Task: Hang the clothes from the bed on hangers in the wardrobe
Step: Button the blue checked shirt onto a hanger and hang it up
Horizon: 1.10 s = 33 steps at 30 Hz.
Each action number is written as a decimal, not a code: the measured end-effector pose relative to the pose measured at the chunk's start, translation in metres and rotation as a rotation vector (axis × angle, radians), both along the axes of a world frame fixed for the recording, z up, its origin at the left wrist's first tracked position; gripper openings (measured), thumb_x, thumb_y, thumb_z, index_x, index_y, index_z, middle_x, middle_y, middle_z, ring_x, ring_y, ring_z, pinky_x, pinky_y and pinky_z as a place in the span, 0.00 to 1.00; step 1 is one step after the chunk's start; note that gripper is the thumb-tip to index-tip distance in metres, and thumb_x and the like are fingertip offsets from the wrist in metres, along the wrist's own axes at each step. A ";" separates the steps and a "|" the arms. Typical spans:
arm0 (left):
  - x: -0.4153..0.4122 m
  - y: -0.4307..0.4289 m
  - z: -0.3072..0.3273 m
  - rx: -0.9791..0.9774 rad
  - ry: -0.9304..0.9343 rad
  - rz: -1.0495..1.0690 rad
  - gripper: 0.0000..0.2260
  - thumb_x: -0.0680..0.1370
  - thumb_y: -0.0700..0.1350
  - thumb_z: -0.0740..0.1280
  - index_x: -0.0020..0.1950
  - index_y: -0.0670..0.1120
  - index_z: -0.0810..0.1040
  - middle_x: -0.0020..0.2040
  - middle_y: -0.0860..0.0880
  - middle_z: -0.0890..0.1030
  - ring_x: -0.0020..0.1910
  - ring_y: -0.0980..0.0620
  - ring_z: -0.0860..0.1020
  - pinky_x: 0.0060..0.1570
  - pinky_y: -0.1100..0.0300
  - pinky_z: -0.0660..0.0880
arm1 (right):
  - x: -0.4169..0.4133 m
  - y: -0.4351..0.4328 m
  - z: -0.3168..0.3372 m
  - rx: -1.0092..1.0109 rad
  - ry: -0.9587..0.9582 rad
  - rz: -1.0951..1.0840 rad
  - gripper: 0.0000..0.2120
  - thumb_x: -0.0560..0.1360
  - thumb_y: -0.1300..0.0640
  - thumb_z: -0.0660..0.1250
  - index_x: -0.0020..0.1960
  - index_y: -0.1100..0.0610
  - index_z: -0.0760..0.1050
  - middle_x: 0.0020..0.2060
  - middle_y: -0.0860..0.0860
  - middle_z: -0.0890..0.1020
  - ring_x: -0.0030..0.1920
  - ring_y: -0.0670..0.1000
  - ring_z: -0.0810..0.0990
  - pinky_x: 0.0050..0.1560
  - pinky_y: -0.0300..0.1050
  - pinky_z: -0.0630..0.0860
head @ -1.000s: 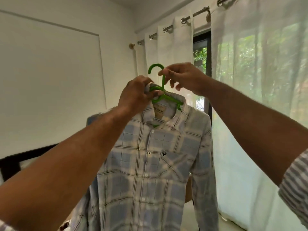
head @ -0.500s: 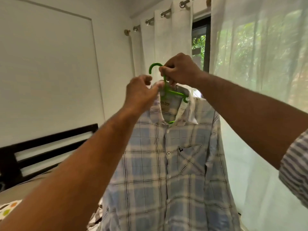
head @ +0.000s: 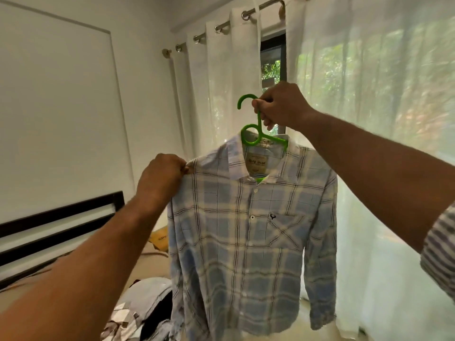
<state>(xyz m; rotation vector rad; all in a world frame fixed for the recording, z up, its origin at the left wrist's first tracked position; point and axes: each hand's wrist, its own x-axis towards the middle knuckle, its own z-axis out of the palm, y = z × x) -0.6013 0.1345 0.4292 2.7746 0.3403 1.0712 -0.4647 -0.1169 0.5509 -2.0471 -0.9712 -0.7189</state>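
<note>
White see-through curtains hang from a shiny metal rod at the back of the room, and green trees show through the glass. Up in front of them, the fingers of the right hand are curled tight round the thin neck of a bright green plastic hanger, just under its round hook. The left hand pinches the shoulder seam of a light blue and white checked cotton shirt between thumb and fingers. That shirt is on the hanger, held up in the air above the bed. Its open collar sits round the hanger's loop, and the front is buttoned lower down. One chest pocket has a small dark mark. The cloth looks soft and a bit wrinkly, and both long sleeves hang down. Below, more crumpled clothes lie in a heap on the tan bed, near a dark slatted headboard.
</note>
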 end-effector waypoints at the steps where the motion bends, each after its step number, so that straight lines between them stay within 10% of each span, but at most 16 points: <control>1: 0.003 -0.013 -0.001 0.110 -0.057 0.054 0.12 0.82 0.47 0.65 0.46 0.45 0.85 0.39 0.44 0.80 0.39 0.43 0.79 0.37 0.55 0.69 | 0.004 -0.004 0.000 0.010 -0.004 -0.012 0.13 0.80 0.54 0.70 0.44 0.63 0.84 0.31 0.57 0.84 0.29 0.54 0.85 0.34 0.46 0.84; 5: 0.025 -0.073 0.004 0.328 -0.202 0.061 0.13 0.83 0.52 0.62 0.50 0.49 0.85 0.42 0.46 0.80 0.37 0.46 0.75 0.36 0.56 0.66 | 0.018 -0.024 -0.001 -0.064 -0.026 0.021 0.13 0.80 0.53 0.70 0.45 0.63 0.84 0.33 0.57 0.85 0.28 0.52 0.85 0.32 0.45 0.84; 12: 0.089 -0.152 0.051 -0.169 -0.103 -0.414 0.36 0.69 0.69 0.68 0.68 0.48 0.76 0.56 0.52 0.81 0.49 0.55 0.80 0.47 0.60 0.78 | 0.054 -0.085 -0.001 -0.081 -0.007 0.216 0.11 0.80 0.56 0.70 0.47 0.64 0.84 0.32 0.56 0.84 0.29 0.51 0.83 0.31 0.45 0.81; 17: 0.143 -0.224 0.067 -0.406 0.022 -0.590 0.09 0.81 0.46 0.68 0.56 0.42 0.84 0.48 0.44 0.86 0.46 0.48 0.86 0.52 0.45 0.83 | 0.082 -0.128 -0.025 -0.070 0.020 0.266 0.11 0.80 0.56 0.69 0.49 0.65 0.83 0.32 0.53 0.85 0.31 0.52 0.85 0.34 0.47 0.83; 22: 0.185 -0.265 0.057 -0.553 -0.048 -0.600 0.08 0.80 0.45 0.70 0.54 0.42 0.84 0.46 0.46 0.87 0.44 0.53 0.86 0.43 0.59 0.84 | 0.126 -0.217 -0.060 -0.067 -0.001 0.025 0.20 0.71 0.41 0.76 0.59 0.50 0.80 0.50 0.46 0.84 0.47 0.46 0.83 0.48 0.36 0.78; 33: 0.256 -0.322 0.065 -0.761 -0.094 -0.653 0.06 0.81 0.45 0.68 0.50 0.44 0.83 0.45 0.47 0.86 0.44 0.53 0.86 0.46 0.56 0.83 | 0.177 -0.357 -0.186 0.246 0.179 -0.345 0.27 0.62 0.43 0.82 0.56 0.51 0.79 0.39 0.45 0.84 0.40 0.40 0.82 0.42 0.28 0.74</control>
